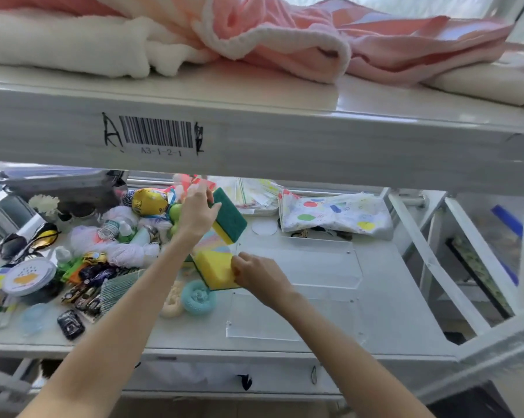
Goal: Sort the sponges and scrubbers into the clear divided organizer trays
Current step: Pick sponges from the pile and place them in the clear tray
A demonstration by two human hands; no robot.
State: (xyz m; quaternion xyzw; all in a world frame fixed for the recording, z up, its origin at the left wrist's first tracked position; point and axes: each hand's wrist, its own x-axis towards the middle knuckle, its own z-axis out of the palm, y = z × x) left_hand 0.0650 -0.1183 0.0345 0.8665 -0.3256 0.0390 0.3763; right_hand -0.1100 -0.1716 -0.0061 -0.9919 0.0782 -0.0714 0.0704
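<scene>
My left hand (197, 211) holds a green-and-yellow sponge (229, 220) tilted in the air above the shelf. My right hand (256, 274) grips a second yellow sponge (214, 268) with a green underside, low over the shelf. A teal round scrubber (198, 296) and a cream scrubber (173, 301) lie just in front of that sponge. Two clear divided organizer trays lie to the right: a far tray (321, 260) and a near tray (285, 321). I see nothing in either tray.
A pile of clutter fills the left of the shelf (194, 336): yarn balls (128, 253), toy cars (82, 292), a round tin (30, 276), small bottles. A dotted cloth (336, 214) lies at the back right. An upper shelf beam (254, 137) with blankets hangs close overhead.
</scene>
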